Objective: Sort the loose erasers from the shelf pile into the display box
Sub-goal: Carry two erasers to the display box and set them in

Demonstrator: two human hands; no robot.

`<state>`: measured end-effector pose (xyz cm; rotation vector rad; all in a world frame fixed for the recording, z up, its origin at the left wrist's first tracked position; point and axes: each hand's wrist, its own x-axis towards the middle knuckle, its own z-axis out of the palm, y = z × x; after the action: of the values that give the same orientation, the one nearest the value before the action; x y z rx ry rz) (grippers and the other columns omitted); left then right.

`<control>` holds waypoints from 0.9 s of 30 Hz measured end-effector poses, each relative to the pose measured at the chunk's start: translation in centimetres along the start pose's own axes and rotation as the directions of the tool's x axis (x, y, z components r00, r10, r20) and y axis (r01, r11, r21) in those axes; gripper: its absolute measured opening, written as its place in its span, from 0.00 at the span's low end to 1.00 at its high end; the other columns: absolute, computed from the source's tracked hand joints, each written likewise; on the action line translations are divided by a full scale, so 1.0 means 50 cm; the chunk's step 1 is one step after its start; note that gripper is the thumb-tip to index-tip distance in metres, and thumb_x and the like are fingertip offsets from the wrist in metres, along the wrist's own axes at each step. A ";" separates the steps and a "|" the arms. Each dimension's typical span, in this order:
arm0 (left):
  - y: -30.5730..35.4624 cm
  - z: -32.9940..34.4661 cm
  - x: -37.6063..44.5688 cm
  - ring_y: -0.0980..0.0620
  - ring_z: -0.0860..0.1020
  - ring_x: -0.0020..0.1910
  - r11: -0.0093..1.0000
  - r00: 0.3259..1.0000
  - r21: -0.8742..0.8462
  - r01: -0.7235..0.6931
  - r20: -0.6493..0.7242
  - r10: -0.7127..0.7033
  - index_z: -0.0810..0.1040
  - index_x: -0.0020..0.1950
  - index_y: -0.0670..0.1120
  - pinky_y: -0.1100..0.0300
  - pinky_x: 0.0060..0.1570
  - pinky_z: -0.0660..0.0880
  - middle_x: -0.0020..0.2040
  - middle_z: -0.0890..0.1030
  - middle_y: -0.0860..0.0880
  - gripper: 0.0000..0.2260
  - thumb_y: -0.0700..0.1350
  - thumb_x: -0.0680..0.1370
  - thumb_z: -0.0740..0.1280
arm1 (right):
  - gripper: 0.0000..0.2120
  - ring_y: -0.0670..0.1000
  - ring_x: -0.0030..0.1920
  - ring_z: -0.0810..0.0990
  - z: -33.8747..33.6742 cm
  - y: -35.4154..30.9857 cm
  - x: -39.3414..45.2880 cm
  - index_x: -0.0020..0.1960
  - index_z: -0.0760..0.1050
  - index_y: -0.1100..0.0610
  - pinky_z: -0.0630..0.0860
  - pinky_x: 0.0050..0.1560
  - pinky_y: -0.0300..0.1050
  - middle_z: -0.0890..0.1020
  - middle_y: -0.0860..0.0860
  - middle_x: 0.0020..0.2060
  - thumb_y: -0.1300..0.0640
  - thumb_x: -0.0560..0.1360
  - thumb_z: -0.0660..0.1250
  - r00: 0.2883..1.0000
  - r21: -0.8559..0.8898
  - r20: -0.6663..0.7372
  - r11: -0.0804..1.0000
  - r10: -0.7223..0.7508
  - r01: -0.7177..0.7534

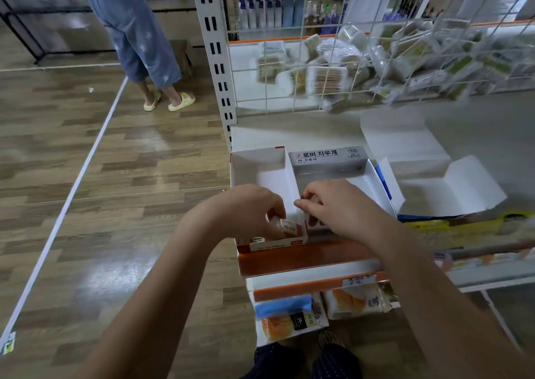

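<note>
Two open display boxes stand side by side at the shelf's front edge: a red-and-white box [260, 167] on the left and a grey box [330, 158] with Korean lettering on the right. My left hand [249, 207] reaches into the front of the red-and-white box and grips a small white eraser [289, 226]; more erasers [256, 239] lie at that box's front. My right hand [338, 207] is inside the front of the grey box with its fingers curled over erasers [317, 223] that are mostly hidden beneath it.
An open white box flap [451, 187] lies to the right on the shelf. Behind a wire grid [318, 60] sit piled cotton-swab packs [327, 80]. Packets [289, 317] hang below the orange shelf edge [304, 257]. A person in yellow slippers [170, 100] stands on the wood floor at left.
</note>
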<state>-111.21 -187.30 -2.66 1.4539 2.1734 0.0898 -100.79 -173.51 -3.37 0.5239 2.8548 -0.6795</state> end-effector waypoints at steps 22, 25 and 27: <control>-0.016 -0.029 0.024 0.66 0.74 0.42 0.992 0.995 -0.123 -0.001 0.104 0.014 0.77 0.56 0.50 0.70 0.41 0.68 0.42 0.75 0.62 0.10 0.51 0.78 0.64 | 0.14 0.50 0.43 0.80 0.006 -0.002 -0.008 0.52 0.76 0.55 0.77 0.48 0.48 0.82 0.51 0.42 0.46 0.79 0.58 1.000 0.000 -0.005 1.000 -0.017 0.017; -0.018 -0.024 0.027 0.64 0.75 0.43 0.993 0.995 -0.117 0.003 0.102 0.009 0.77 0.57 0.51 0.70 0.42 0.69 0.45 0.77 0.59 0.10 0.51 0.78 0.64 | 0.15 0.51 0.43 0.80 0.005 -0.002 -0.005 0.51 0.77 0.55 0.77 0.48 0.50 0.82 0.52 0.42 0.46 0.79 0.58 1.000 -0.020 -0.008 1.000 -0.016 0.016; -0.016 -0.019 0.029 0.60 0.76 0.45 0.994 0.994 -0.109 0.010 0.107 0.002 0.77 0.57 0.50 0.69 0.44 0.69 0.49 0.79 0.56 0.11 0.52 0.78 0.64 | 0.15 0.52 0.42 0.79 0.005 -0.001 -0.003 0.49 0.77 0.56 0.77 0.48 0.51 0.82 0.52 0.41 0.46 0.79 0.58 1.000 -0.035 -0.006 0.999 -0.018 0.018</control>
<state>-112.71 -186.13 -2.67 1.3620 2.0522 0.1252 -100.65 -173.72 -3.52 0.4966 2.8752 -0.6312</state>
